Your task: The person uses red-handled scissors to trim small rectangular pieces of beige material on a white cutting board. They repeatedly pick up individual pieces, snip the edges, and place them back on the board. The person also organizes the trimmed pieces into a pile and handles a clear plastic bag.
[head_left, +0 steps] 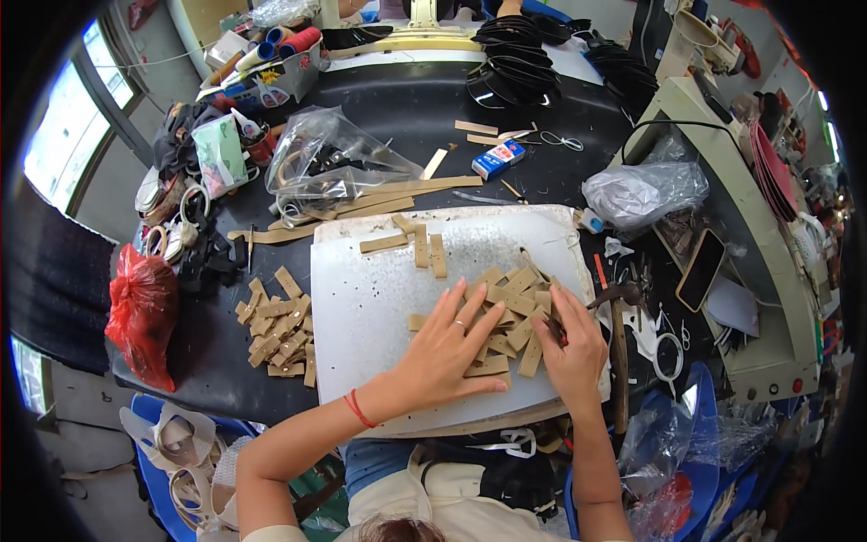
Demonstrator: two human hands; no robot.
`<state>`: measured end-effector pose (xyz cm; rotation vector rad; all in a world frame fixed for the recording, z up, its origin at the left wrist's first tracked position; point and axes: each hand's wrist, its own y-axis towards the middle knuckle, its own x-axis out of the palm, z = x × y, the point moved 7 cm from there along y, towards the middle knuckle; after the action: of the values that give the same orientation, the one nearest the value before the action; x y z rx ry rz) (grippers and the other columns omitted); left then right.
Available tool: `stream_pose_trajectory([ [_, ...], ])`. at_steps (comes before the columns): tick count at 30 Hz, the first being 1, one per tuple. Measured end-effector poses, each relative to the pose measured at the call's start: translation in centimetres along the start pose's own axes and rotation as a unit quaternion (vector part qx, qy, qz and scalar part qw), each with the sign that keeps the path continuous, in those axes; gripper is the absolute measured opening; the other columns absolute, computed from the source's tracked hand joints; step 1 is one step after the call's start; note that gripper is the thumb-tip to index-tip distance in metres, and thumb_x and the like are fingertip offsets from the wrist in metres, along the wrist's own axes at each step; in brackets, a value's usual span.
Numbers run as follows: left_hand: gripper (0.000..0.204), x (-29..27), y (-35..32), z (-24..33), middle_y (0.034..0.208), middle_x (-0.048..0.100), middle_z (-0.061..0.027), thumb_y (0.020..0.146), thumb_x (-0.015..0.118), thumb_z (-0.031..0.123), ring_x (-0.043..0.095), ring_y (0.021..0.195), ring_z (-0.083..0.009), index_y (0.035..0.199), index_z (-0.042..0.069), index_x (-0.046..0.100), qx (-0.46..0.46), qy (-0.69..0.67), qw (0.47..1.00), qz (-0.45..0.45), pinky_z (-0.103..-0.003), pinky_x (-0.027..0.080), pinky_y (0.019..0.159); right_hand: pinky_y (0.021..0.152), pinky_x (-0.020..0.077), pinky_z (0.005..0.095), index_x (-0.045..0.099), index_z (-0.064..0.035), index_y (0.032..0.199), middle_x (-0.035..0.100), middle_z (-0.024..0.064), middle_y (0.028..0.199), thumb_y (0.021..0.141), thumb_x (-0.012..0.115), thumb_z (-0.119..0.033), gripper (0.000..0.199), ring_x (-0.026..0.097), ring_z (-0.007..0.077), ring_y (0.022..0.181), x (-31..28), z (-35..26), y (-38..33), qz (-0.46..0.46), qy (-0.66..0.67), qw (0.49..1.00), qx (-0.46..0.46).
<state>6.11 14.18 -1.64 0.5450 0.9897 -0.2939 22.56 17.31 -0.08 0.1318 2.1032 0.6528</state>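
My left hand (442, 348) lies flat with fingers spread, its fingertips on a loose pile of short tan strips (519, 303) on the white board (361, 316). At the right side of the pile is my right hand (576, 352), its fingers curled round a small dark-red thing (562, 334) that is mostly hidden by them. Several tan strips (421, 246) lie apart at the board's far edge. Left of the board is another heap of folded tan pieces (280, 325), some with small metal dots.
A hammer (619, 343) lies along the board's right edge, with scissors (668, 357) and a phone (701, 269) beyond. Long tan strips (388, 199), a clear plastic bag (334, 163) and a blue box (498, 159) are behind. A red bag (143, 316) hangs at left.
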Motion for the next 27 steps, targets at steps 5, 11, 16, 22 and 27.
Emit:
stream_pose_trajectory([
  [5,0.065,-2.7,-0.6,-4.0,0.145,0.031,-0.0182,0.081,0.068,0.038,0.025,0.135,-0.0399,0.136,0.012,0.043,-0.043,-0.097,0.994,0.021,-0.051,0.025,0.109,0.061,0.0461,0.0282,0.065,-0.0016,0.104,0.064,0.0105,0.095,0.081,0.070,-0.016,0.027,0.059,0.0196,0.071,-1.4,2.2,0.1,0.008,0.124,0.987,0.106],
  [11,0.046,-6.3,2.6,-10.1,0.139,0.039,-0.0200,0.089,0.060,0.031,0.031,0.132,-0.0393,0.130,0.013,0.050,-0.148,0.038,0.986,0.070,-0.051,0.026,0.108,0.054,0.0387,0.0234,0.065,0.0012,0.097,0.062,0.0054,0.082,0.090,0.060,-0.014,0.018,0.049,0.0099,0.061,-1.9,3.1,0.5,0.064,0.169,0.975,0.130],
  [16,0.040,-3.8,3.3,-11.0,0.136,0.041,-0.0221,0.092,0.054,0.026,0.037,0.127,-0.0400,0.128,0.009,0.051,-0.105,0.086,0.990,0.039,-0.049,0.028,0.107,0.053,0.0329,0.0204,0.064,0.0017,0.101,0.058,-0.0002,0.076,0.096,0.051,-0.023,0.028,0.040,0.0036,0.060,-2.5,4.3,0.4,0.037,0.206,0.963,0.169],
  [22,0.035,-4.4,2.5,-12.0,0.138,0.039,-0.0206,0.090,0.056,0.015,0.035,0.130,-0.0396,0.124,0.005,0.055,-0.102,0.070,0.990,0.062,-0.043,0.033,0.104,0.060,0.0481,0.0282,0.059,-0.0048,0.119,0.056,0.0122,0.108,0.075,0.076,-0.030,0.053,0.060,0.0193,0.074,-1.7,2.0,0.3,-0.033,0.095,0.989,0.108],
  [27,0.063,-4.6,1.8,-6.7,0.143,0.032,-0.0216,0.082,0.067,0.037,0.024,0.135,-0.0418,0.133,0.006,0.045,-0.040,0.069,0.997,0.002,-0.051,0.024,0.109,0.063,0.0515,0.0335,0.055,-0.0106,0.124,0.057,0.0138,0.107,0.073,0.077,-0.030,0.060,0.064,0.0282,0.080,0.3,-2.7,-0.2,-0.073,-0.002,0.997,0.008],
])
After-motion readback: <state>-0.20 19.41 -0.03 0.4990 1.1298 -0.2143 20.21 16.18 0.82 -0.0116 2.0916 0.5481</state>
